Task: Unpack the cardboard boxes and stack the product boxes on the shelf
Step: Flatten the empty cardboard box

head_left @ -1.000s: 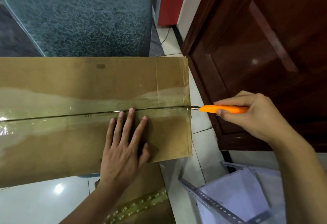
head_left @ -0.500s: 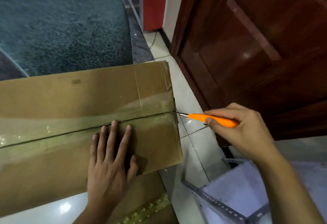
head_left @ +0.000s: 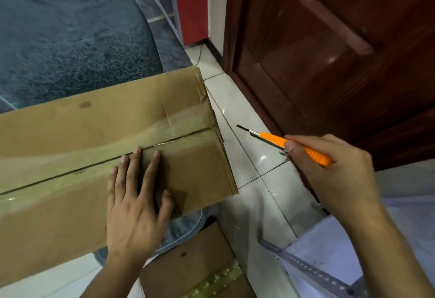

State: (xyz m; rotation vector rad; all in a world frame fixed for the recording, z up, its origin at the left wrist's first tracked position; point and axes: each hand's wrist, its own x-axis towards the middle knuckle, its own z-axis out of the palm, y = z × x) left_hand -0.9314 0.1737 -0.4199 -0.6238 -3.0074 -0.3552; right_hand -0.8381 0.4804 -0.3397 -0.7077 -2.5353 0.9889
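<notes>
now that the orange utility knife [head_left: 295, 148], pinched in the right hand [head_left: 329, 172], has been drawn clear of the cardboard box [head_left: 70, 132] on the floor, the taped seam [head_left: 98, 164] is judged slit while the flat left hand [head_left: 136, 203] is pressed on the near flap.

Teal rug [head_left: 70, 38], dark wooden door [head_left: 329, 50]

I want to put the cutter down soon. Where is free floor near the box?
Bare white tile lies between the cardboard box and the wooden door, under the orange cutter. Nearer the person it is crowded: a second box and a metal shelf.
</notes>
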